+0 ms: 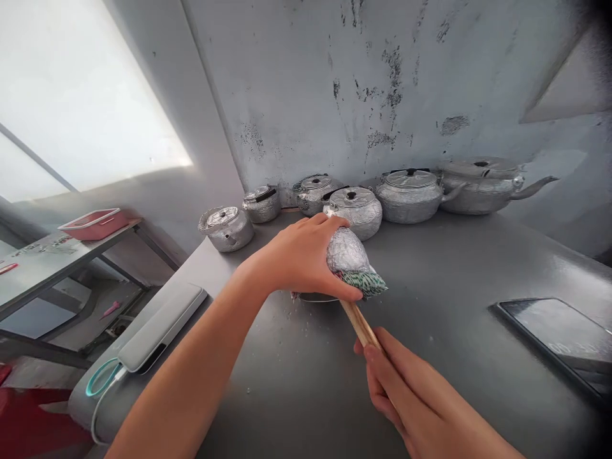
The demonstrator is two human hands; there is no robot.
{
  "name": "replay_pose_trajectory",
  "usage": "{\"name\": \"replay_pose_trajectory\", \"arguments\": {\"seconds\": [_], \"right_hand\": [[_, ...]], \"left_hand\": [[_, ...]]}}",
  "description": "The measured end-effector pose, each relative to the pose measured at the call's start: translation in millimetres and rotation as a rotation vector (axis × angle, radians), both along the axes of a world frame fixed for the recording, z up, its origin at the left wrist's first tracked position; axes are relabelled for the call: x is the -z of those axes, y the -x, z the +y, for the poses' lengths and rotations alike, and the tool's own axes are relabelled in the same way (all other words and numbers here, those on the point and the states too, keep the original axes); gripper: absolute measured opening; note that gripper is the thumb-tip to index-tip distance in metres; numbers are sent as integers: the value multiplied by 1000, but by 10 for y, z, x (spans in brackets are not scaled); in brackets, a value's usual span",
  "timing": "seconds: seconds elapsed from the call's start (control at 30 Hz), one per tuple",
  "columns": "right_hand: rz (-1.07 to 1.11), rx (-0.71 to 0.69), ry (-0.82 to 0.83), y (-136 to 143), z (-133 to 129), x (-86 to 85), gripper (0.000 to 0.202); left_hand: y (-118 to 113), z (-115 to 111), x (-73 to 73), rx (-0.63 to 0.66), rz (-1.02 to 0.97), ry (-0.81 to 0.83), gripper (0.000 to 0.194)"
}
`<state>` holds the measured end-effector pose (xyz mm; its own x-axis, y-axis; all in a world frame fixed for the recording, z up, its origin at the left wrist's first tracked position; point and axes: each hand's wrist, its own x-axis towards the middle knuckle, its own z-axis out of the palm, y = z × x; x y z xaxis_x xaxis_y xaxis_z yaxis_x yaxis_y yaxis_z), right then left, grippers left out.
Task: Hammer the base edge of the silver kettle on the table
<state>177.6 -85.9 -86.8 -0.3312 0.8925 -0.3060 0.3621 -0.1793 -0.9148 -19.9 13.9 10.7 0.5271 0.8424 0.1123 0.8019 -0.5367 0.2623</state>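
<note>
My left hand (pixel 308 255) is wrapped over a rounded, dimpled silver metal piece (pixel 348 250), held just above the grey table. Green-and-white patterned cloth (pixel 366 283) bunches out beside its lower side, near my thumb. Below the hand shows a thin curved rim (pixel 319 298), mostly hidden. My right hand (pixel 406 389) grips a wooden stick (pixel 359 324) that slants up toward the metal piece. Its far end disappears behind my left thumb, so I cannot tell whether it joins or only touches the metal. Close behind my left fingers stands a lidded silver kettle (pixel 361 213).
Along the wall stand several more silver kettles, including a large long-spouted one (pixel 478 188). A phone (pixel 559 341) lies at the right. At the left edge rests a white power bank (pixel 162 328) with a cable. A pink basket (pixel 95 224) sits on a side table.
</note>
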Motion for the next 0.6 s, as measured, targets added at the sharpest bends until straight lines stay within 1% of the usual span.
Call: {"name": "replay_pose_trajectory", "arguments": {"seconds": [0.23,0.33,0.43,0.5,0.6], "right_hand": [[-10,-14,46,5,-6,-23,46],[-25,-22,55,-3,-2,-25,41],[-50,-31,84,-32,13,-45,26],[-63,-38,110,-52,20,-71,28],[-75,-46,154,-54,13,-113,28]], "left_hand": [[-12,1,4,-2,2,-15,98],[4,2,-2,-1,2,-12,98],[54,-12,-37,-19,46,7,102],[91,-30,-67,-36,91,-6,103],[104,-61,-94,-39,135,-14,100]]}}
